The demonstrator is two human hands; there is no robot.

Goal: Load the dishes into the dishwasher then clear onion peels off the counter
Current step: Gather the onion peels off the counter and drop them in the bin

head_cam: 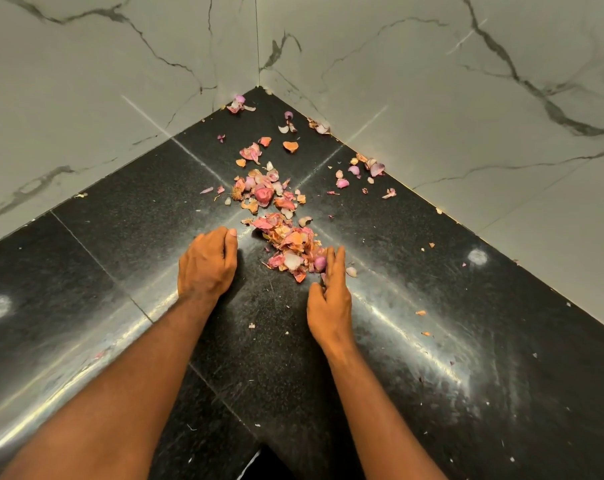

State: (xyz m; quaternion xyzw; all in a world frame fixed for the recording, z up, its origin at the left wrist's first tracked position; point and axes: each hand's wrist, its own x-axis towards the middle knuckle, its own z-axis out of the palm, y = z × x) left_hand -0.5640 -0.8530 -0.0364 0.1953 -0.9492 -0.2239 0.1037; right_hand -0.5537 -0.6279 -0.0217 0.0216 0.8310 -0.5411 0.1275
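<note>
The person is working in the corner of a black granite counter [120,258], where 2 marble-patterned walls [85,81] are meeting, and no dishes or dishwasher are showing, so the step in hand is likely the peel-clearing part of the task. The onion peels [286,244] are lying in a loose trail from the corner toward the person, with the thickest heap sitting between the 2 hands and thinner scatters trailing back along both walls. The left hand [207,265] is resting knuckles-up on the counter just left of the heap, its fingers curling under, and nothing is visibly held in it, though the palm side is hidden. The right hand [328,296] is standing on its edge with straight fingers touching the right side of the heap, grasping nothing. To do this well, the hands should probably be acting as 2 walls, closing in from both sides and pressing the little-finger edges flat to the stone so thin skins are not slipping beneath. Dry peels are light and likely to flutter, so a slow sweep is suiting them better than a quick one. The strays near the corner [239,103] and along the right wall [373,168] are needing a separate pass before everything is scooped away.
</note>
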